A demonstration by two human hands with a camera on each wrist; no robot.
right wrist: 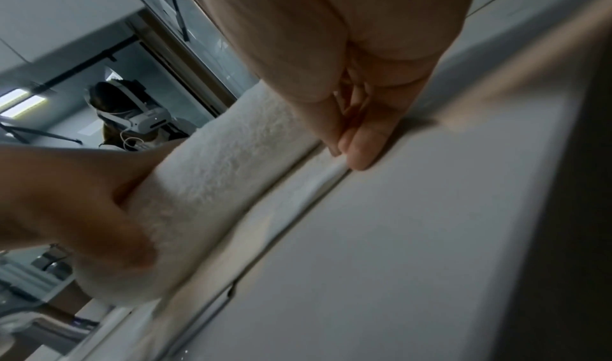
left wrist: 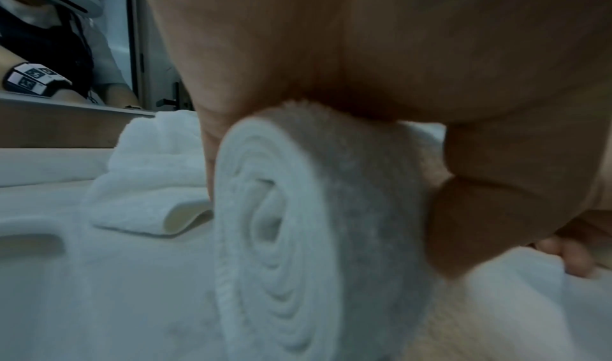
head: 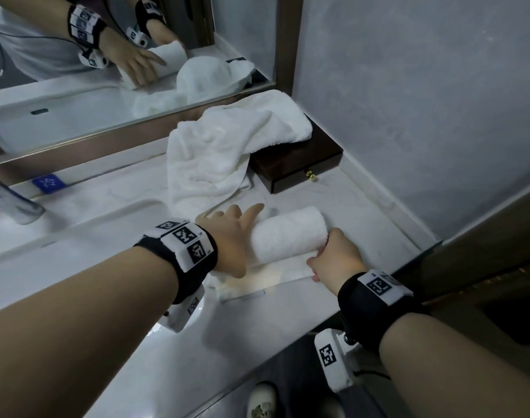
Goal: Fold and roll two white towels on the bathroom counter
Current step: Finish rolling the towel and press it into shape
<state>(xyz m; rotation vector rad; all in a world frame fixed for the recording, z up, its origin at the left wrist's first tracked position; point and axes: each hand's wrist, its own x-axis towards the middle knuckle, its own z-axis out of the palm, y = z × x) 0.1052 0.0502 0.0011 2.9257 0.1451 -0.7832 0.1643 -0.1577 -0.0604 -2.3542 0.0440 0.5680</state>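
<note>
A white towel, mostly rolled (head: pixel 290 233), lies on the marble counter (head: pixel 363 206), and a short flat tail (head: pixel 272 271) stays unrolled toward me. My left hand (head: pixel 233 233) presses on the roll's left end, fingers stretched over it and thumb on the near side. The left wrist view shows the spiral end of the roll (left wrist: pixel 298 235) under my palm (left wrist: pixel 364 52). My right hand (head: pixel 333 254) is at the roll's right end; its curled fingertips (right wrist: pixel 357 152) pinch the tail's edge beside the roll (right wrist: pixel 215 170). The second white towel (head: pixel 227 146) lies crumpled behind.
The crumpled towel drapes over a dark wooden box (head: pixel 300 164) against the grey wall. A sink basin (head: pixel 76 230) and faucet (head: pixel 16 206) are at the left. A mirror (head: pixel 106 95) runs along the back. The counter's front edge (head: pixel 257 366) is near my forearms.
</note>
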